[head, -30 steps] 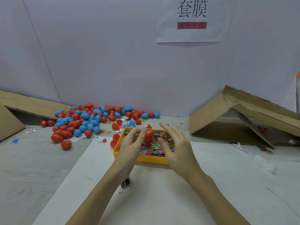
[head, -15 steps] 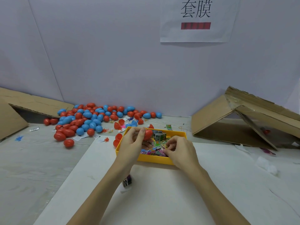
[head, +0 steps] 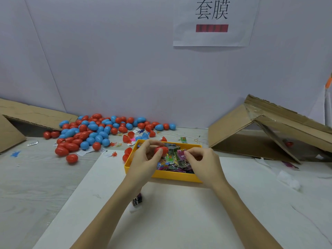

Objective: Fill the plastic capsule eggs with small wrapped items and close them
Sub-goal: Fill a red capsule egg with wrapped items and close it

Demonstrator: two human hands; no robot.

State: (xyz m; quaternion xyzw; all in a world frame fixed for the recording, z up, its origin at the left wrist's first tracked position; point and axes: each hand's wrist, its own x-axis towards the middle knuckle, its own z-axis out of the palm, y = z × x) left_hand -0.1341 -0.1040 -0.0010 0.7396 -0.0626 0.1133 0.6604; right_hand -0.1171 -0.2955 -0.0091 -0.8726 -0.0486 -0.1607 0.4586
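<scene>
A pale wall (head: 125, 69) rises behind the bench (head: 36, 186), with a paper sign (head: 213, 22) fixed high on it. A white sheet (head: 179, 212) covers the near part of the bench. At the right a folded cardboard box (head: 251, 130) lies tilted, and another cardboard piece (head: 21, 115) lies at the far left. Against the wall, left of centre, sits a heap of closed red and blue capsule eggs (head: 93, 132), with a few open halves near its right edge. A yellow tray (head: 172, 177) rests at the far edge of the white sheet, holding a pile of small wrapped items (head: 172, 161). The left hand (head: 143, 162) is above the tray's left side, its fingers (head: 152, 143) and thumb clamped on a red capsule egg (head: 161, 150) held over the tray. The right hand (head: 203, 164) is over the tray's right side, its fingers curled together and pinching a purple wrapped item (head: 181, 153) just right of the egg.
</scene>
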